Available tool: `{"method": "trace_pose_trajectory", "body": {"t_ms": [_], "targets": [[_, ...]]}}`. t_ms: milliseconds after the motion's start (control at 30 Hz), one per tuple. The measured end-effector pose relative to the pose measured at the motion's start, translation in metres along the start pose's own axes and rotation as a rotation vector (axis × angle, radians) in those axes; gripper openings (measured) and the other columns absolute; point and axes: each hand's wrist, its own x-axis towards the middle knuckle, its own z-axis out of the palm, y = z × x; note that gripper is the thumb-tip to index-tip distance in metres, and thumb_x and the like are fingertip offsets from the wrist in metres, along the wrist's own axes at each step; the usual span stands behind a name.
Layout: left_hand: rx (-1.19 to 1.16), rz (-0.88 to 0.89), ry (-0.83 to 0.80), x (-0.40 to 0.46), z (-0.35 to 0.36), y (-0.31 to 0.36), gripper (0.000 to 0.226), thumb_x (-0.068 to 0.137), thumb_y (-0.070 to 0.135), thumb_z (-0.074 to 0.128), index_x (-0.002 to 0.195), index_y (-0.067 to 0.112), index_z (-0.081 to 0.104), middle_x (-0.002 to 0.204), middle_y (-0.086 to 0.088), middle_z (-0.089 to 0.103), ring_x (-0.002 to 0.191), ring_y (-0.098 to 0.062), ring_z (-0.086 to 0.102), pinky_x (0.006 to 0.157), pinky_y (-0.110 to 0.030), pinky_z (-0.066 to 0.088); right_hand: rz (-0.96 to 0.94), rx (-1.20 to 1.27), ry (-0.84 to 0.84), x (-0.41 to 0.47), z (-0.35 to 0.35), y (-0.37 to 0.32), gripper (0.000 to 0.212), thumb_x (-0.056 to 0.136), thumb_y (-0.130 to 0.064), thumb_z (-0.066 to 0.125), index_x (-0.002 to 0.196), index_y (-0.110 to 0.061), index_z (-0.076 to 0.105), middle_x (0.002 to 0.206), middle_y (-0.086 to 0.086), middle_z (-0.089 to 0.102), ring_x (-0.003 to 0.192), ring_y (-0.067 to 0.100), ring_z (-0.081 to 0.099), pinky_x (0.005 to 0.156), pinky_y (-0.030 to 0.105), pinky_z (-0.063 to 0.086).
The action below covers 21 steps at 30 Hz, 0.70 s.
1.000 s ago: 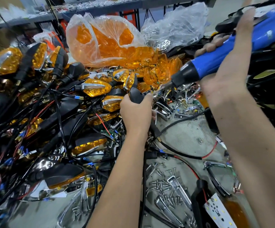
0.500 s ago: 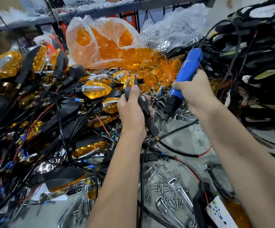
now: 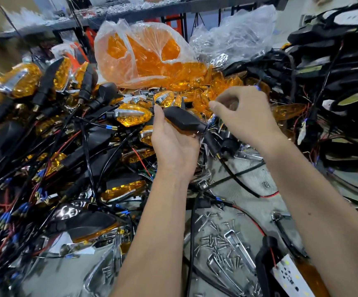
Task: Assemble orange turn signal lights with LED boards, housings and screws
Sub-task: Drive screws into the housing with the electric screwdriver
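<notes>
Item: black plastic wedge-shaped turn signal housing (image 3: 182, 120), held just above frame centre. The left hand (image 3: 173, 144) grips it from beneath, thumb over its upper left end, fingers curled under; its black stalk and cable (image 3: 235, 179) trail toward 4 o'clock.

Right hand (image 3: 245, 116): at 2 o'clock from the housing, fingers curled, thumb and forefinger pinched together just beside the housing's right tip; whether anything is pinched between them cannot be told, since the hand is blurred.

Clear plastic bag of orange lenses (image 3: 143, 58): one, at 12 o'clock. Second clear bag of chrome parts (image 3: 231, 43): one, at 1 o'clock.

Finished orange-lensed lights with black bodies and wires (image 3: 45, 129): a heap too tangled to count, filling 8 to 11 o'clock.

Small silver screws (image 3: 218, 241): a loose scatter, too many to count, on the grey work surface (image 3: 238, 194) at 5 o'clock, among chrome trim strips (image 3: 235, 247).

White LED board with yellow diodes (image 3: 289, 275): one, at the 5 o'clock edge.

Black housings with wires (image 3: 334, 67): piled at 2 to 3 o'clock.

Writing: none legible.
</notes>
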Motion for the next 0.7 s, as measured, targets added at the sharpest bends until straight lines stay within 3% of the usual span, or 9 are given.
{"method": "trace_pose_trajectory", "body": {"t_ms": [67, 133, 200, 300, 367, 467, 567, 633, 700], "targets": [[-0.013, -0.013, -0.032, 0.001, -0.001, 0.001, 0.063, 0.104, 0.063, 0.037, 0.122, 0.004, 0.051, 0.100, -0.017, 0.058, 0.095, -0.031, 0.056, 0.092, -0.043, 0.045, -0.038, 0.084, -0.249, -0.005, 0.004, -0.010, 0.034, 0.092, -0.057, 0.067, 0.096, -0.025, 0.075, 0.087, -0.008, 0.073, 0.077, 0.006, 0.065, 0.069, 0.025, 0.049], [0.008, -0.040, -0.055, 0.001, -0.002, 0.002, 0.071, 0.100, 0.069, 0.037, 0.122, 0.003, 0.052, 0.100, -0.016, 0.057, 0.107, -0.033, 0.051, 0.099, -0.045, 0.039, -0.087, -0.001, -0.374, -0.009, 0.012, -0.014, 0.041, 0.084, -0.062, 0.073, 0.093, -0.022, 0.071, 0.077, -0.005, 0.067, 0.068, 0.012, 0.057, 0.062, 0.029, 0.043], [0.017, -0.055, -0.089, 0.002, -0.002, 0.005, 0.074, 0.100, 0.071, 0.033, 0.125, 0.004, 0.052, 0.103, -0.015, 0.056, 0.112, -0.033, 0.046, 0.100, -0.045, 0.036, -0.121, -0.027, -0.360, -0.009, 0.016, -0.014, 0.035, 0.083, -0.053, 0.080, 0.092, -0.021, 0.068, 0.072, -0.006, 0.064, 0.063, 0.010, 0.055, 0.057, 0.024, 0.039], [0.048, -0.072, -0.108, 0.001, 0.002, 0.005, 0.073, 0.102, 0.072, 0.025, 0.123, 0.007, 0.053, 0.103, -0.014, 0.058, 0.106, -0.030, 0.050, 0.094, -0.041, 0.038, -0.092, 0.095, -0.338, -0.003, 0.014, -0.013, 0.020, 0.087, -0.038, 0.082, 0.088, -0.022, 0.071, 0.071, -0.001, 0.073, 0.062, 0.008, 0.065, 0.057, 0.025, 0.046], [0.145, -0.082, -0.127, -0.001, 0.007, 0.000, 0.072, 0.105, 0.069, 0.021, 0.121, 0.010, 0.059, 0.101, -0.009, 0.067, 0.098, -0.022, 0.063, 0.085, -0.033, 0.048, -0.056, 0.227, -0.299, 0.000, 0.015, -0.015, 0.016, 0.088, -0.032, 0.082, 0.086, -0.020, 0.071, 0.068, -0.002, 0.074, 0.057, 0.006, 0.064, 0.055, 0.022, 0.046], [0.348, -0.082, -0.206, -0.005, 0.019, -0.006, 0.066, 0.106, 0.065, 0.022, 0.132, 0.016, 0.059, 0.120, -0.015, 0.070, 0.101, -0.026, 0.069, 0.080, -0.039, 0.059, -0.033, 0.342, -0.159, 0.015, 0.016, -0.030, 0.013, 0.092, -0.026, 0.078, 0.086, -0.016, 0.073, 0.063, -0.007, 0.068, 0.050, 0.002, 0.057, 0.049, 0.021, 0.044], [0.507, -0.079, -0.236, -0.006, 0.022, 0.004, 0.063, 0.107, 0.060, 0.032, 0.143, 0.010, 0.047, 0.100, -0.016, 0.071, 0.069, -0.026, 0.068, 0.064, -0.037, 0.061, -0.026, 0.573, -0.044, 0.041, 0.003, -0.055, 0.017, 0.095, -0.026, 0.075, 0.092, -0.009, 0.072, 0.062, -0.008, 0.068, 0.053, 0.005, 0.059, 0.051, 0.022, 0.048], [0.621, 0.011, -0.201, -0.006, 0.020, 0.023, 0.051, 0.110, 0.050, 0.039, 0.127, 0.006, 0.056, 0.076, -0.004, 0.067, 0.051, -0.018, 0.055, 0.049, -0.027, 0.050, -0.025, 0.772, 0.041, 0.060, -0.006, -0.074, 0.022, 0.098, -0.028, 0.072, 0.082, -0.013, 0.065, 0.059, -0.005, 0.066, 0.050, 0.012, 0.059, 0.051, 0.027, 0.046], [0.687, 0.147, -0.162, -0.008, 0.020, 0.053, 0.039, 0.112, 0.038, 0.042, 0.102, 0.009, 0.065, 0.059, 0.004, 0.052, 0.043, -0.011, 0.036, 0.041, -0.023, 0.031, -0.070, 0.874, 0.082, 0.078, -0.007, -0.091, 0.029, 0.103, -0.026, 0.063, 0.076, -0.017, 0.060, 0.058, -0.005, 0.065, 0.051, 0.012, 0.057, 0.053, 0.026, 0.045]]}}
